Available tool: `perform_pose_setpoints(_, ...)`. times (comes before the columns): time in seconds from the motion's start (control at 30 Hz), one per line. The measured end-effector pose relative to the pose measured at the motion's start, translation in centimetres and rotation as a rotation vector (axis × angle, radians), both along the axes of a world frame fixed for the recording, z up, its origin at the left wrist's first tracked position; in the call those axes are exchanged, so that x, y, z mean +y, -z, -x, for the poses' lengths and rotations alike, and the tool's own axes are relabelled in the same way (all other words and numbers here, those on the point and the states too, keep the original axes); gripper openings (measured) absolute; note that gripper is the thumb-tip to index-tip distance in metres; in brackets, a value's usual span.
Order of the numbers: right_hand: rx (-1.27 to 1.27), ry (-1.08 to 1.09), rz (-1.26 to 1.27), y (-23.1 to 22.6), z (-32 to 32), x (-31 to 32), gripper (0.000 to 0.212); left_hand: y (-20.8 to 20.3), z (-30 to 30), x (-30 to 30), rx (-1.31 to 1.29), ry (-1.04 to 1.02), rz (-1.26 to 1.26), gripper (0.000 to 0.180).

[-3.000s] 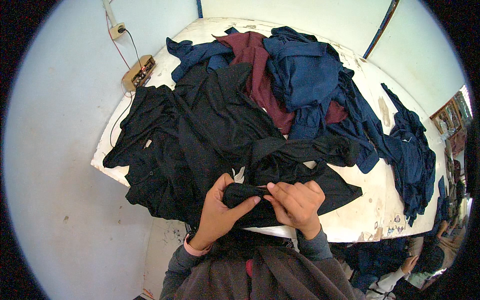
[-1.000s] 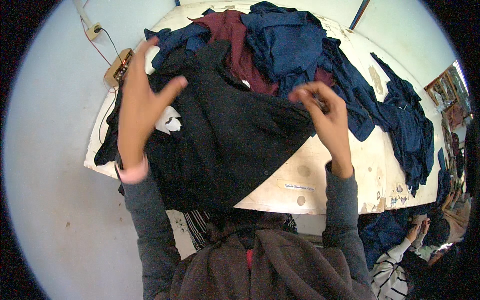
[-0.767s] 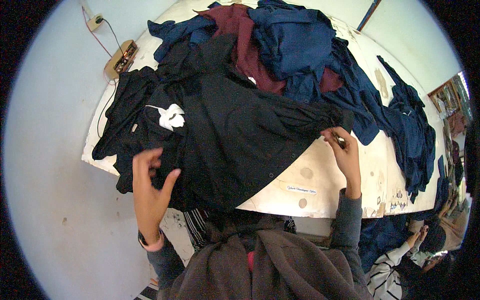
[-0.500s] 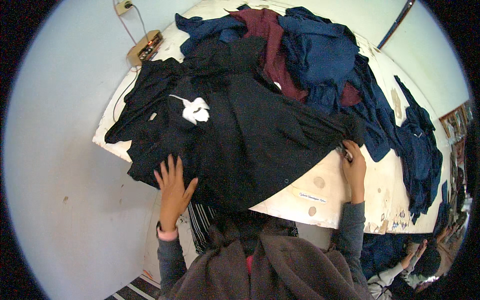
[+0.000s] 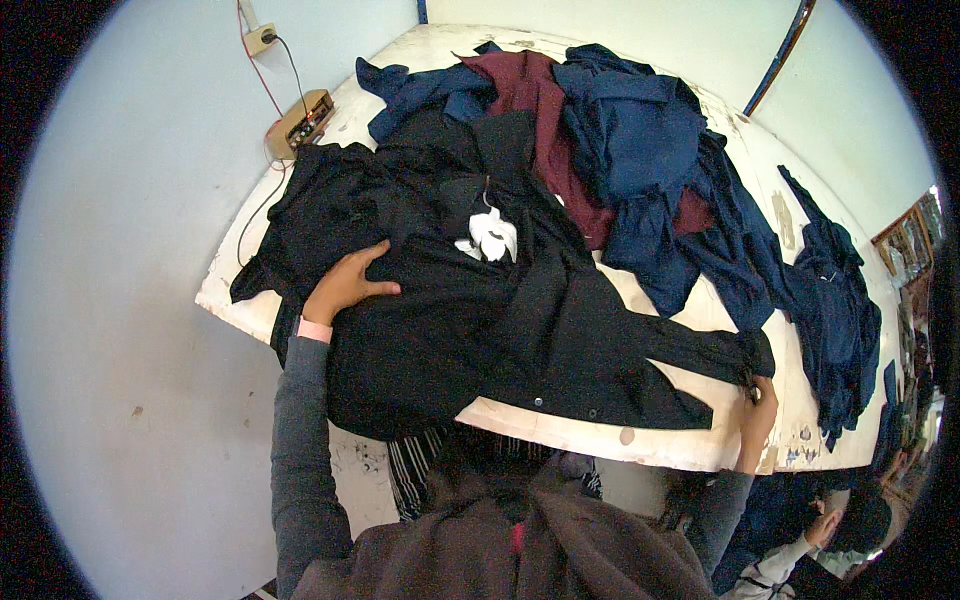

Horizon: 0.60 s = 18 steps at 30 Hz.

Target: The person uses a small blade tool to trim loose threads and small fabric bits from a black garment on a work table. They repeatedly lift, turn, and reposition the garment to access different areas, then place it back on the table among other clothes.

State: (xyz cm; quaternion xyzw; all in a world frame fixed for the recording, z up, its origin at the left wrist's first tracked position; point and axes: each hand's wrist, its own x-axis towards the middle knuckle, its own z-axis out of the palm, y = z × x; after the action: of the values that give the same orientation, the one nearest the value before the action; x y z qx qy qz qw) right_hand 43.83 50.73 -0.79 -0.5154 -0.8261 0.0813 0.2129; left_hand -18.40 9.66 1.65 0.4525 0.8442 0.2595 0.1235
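A black garment (image 5: 440,340), seemingly a shirt with a sleeve and small round buttons along its lower edge, is spread over the near left of the table, its front part hanging past the edge. My left hand (image 5: 350,285) lies on its left side, thumb and a finger spread apart, with nothing visibly held. At the right, the fingers of my right hand (image 5: 760,412) are closed on the end of the stretched-out sleeve (image 5: 700,340); the fingertips are partly hidden. A crumpled white piece of cloth or paper (image 5: 495,235) lies on top of the black fabric.
Navy garments (image 5: 640,120) and a maroon one (image 5: 530,95) are heaped at the back of the worn pale table (image 5: 560,425). Another navy garment (image 5: 835,320) lies at the right. A brown electrical box (image 5: 300,125) with cords sits by the left wall. Another person's hand (image 5: 823,527) shows at lower right.
My right hand has moved right and nearer, drawing the sleeve out. My left hand has shifted farther up the black shirt. The shirt and white piece have moved rightward.
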Motion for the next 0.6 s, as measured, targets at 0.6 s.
perform_pose_setpoints(0.6, 0.209, -0.608, 0.456, -9.8, 13.4, -13.1, 0.015, 0.3, -20.2, -14.3, -0.418, -0.763, -0.526, 0.024)
